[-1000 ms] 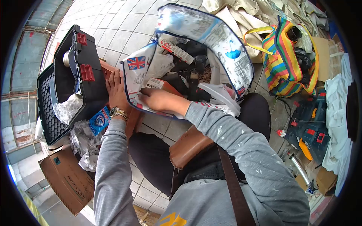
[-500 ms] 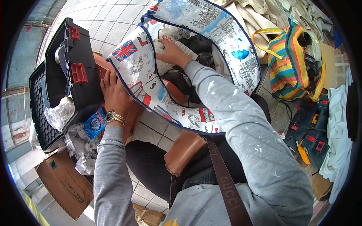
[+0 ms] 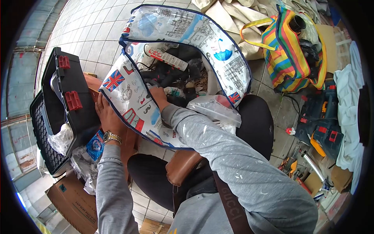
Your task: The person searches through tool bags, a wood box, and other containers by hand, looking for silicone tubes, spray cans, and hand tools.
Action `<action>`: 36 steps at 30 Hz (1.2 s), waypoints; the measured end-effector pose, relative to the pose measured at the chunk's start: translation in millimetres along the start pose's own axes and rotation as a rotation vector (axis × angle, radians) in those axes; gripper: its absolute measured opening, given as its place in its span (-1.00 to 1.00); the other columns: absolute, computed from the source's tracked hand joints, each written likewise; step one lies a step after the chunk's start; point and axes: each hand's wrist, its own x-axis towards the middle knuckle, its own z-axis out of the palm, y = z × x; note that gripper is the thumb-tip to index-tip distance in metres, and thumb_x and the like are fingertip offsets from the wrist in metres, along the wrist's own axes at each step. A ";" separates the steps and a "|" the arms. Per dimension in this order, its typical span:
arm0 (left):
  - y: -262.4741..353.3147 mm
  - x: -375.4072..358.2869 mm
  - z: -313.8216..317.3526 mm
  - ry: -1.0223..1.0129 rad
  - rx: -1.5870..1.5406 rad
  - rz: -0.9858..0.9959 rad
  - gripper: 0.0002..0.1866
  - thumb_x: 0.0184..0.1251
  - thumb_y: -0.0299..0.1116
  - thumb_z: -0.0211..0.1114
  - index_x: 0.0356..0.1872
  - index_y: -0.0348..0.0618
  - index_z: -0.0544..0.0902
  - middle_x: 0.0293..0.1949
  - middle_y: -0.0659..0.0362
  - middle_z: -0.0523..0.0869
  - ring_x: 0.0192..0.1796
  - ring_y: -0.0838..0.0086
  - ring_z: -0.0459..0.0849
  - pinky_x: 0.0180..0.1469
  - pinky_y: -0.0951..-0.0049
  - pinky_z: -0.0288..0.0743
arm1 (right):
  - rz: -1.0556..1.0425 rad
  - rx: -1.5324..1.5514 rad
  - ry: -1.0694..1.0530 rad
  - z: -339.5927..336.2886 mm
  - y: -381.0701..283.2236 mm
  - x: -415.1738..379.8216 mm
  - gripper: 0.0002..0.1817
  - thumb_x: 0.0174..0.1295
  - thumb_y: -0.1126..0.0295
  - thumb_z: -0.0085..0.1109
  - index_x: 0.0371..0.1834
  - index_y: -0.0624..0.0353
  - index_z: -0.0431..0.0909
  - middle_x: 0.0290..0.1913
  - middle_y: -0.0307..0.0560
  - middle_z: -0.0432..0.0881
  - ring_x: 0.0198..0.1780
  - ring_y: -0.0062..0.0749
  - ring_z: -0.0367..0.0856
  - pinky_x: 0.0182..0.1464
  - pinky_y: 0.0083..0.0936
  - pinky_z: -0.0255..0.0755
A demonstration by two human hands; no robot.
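Observation:
A white printed bag (image 3: 177, 21) with dark blue piping gapes on the tiled floor in front of me. My right hand (image 3: 159, 96) reaches inside at its left side; its fingertips are hidden among the contents. Near it are a red-and-white power strip (image 3: 168, 59), black items and small debris. My left hand (image 3: 111, 117), with a metal watch at the wrist, lies with fingers stretched out by the bag's left rim, over a reddish-brown box (image 3: 128, 140). On the bag's near right rim lies a clear plastic pouch (image 3: 216, 111).
On the left stands a black toolbox (image 3: 74, 117) with red latches, beside plastic wrapping (image 3: 83, 165) and a cardboard box (image 3: 74, 201). To the right are a striped bag (image 3: 290, 54), dark tool cases (image 3: 327, 121) and loose tools (image 3: 311, 163). Beige cloth (image 3: 230, 19) is heaped behind.
My right hand has drawn back from the power strip towards the bag's near left side. The clear pouch now lies on the near rim. My left hand stays by the left rim.

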 end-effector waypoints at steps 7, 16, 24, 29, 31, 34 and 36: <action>1.0 -2.0 0.8 0.034 0.009 0.039 -0.22 0.15 0.09 0.43 0.36 -0.14 0.57 0.51 -0.11 0.32 0.63 -0.03 0.10 0.62 -0.18 -0.07 | -0.069 0.124 0.112 -49.8 4.6 -41.8 -0.79 0.22 0.24 0.20 -0.38 0.06 0.78 -0.31 -0.03 0.79 -0.18 -0.04 0.78 -0.23 -0.11 0.59; -7.8 -3.3 9.7 0.016 0.024 0.072 -0.25 0.24 0.08 0.39 0.38 -0.13 0.56 0.48 -0.13 0.38 0.61 -0.08 0.15 0.60 -0.13 -0.02 | 0.035 -0.032 -0.078 -180.8 74.0 -42.9 -0.76 0.08 0.16 0.31 -0.30 0.02 0.82 -0.23 0.09 0.81 -0.15 0.06 0.79 -0.07 -0.15 0.65; -17.0 -5.3 18.9 -0.034 0.047 0.070 -0.13 0.24 0.19 0.34 0.48 -0.14 0.46 0.53 -0.17 0.36 0.63 -0.14 0.11 0.65 -0.02 -0.11 | 0.243 -0.024 -0.101 -206.9 88.3 -37.9 -0.11 0.08 -0.09 0.53 0.37 0.25 0.46 0.20 0.25 0.64 0.22 0.09 0.65 0.30 -0.02 0.46; -40.8 -24.2 39.6 -0.020 0.011 0.052 -0.15 0.25 0.17 0.33 0.48 -0.16 0.46 0.53 -0.16 0.37 0.63 -0.11 0.11 0.65 -0.04 -0.10 | -0.248 0.456 -0.346 -159.2 -86.6 -40.9 -0.62 0.27 0.33 0.19 0.12 0.22 0.70 0.18 0.32 0.70 0.18 0.03 0.75 0.13 -0.13 0.62; -38.6 -26.4 32.6 -0.003 -0.005 0.037 -0.16 0.26 0.15 0.32 0.48 -0.17 0.46 0.52 -0.15 0.37 0.63 -0.10 0.11 0.65 -0.04 -0.09 | 0.078 0.726 -0.254 -79.4 -141.5 -37.2 -0.67 0.28 0.33 0.20 0.02 0.26 0.73 0.18 0.23 0.70 0.20 0.01 0.72 0.27 -0.11 0.53; -37.7 -23.7 29.9 0.035 -0.043 0.007 -0.17 0.27 0.13 0.31 0.47 -0.18 0.45 0.52 -0.14 0.38 0.64 -0.08 0.11 0.65 -0.06 -0.08 | -0.129 0.315 -0.332 -151.4 -112.9 -44.7 -0.63 0.35 0.31 0.10 0.14 0.18 0.68 0.13 0.12 0.69 0.22 -0.06 0.66 0.32 0.03 0.38; -37.7 -18.1 35.0 0.066 -0.093 -0.015 -0.18 0.28 0.12 0.31 0.47 -0.18 0.45 0.52 -0.14 0.39 0.64 -0.07 0.10 0.65 -0.06 -0.08 | -0.228 0.195 -0.137 -112.0 -79.2 -36.3 -0.59 0.30 0.27 0.17 0.17 0.15 0.64 0.13 0.09 0.66 0.26 0.03 0.59 0.34 0.43 0.18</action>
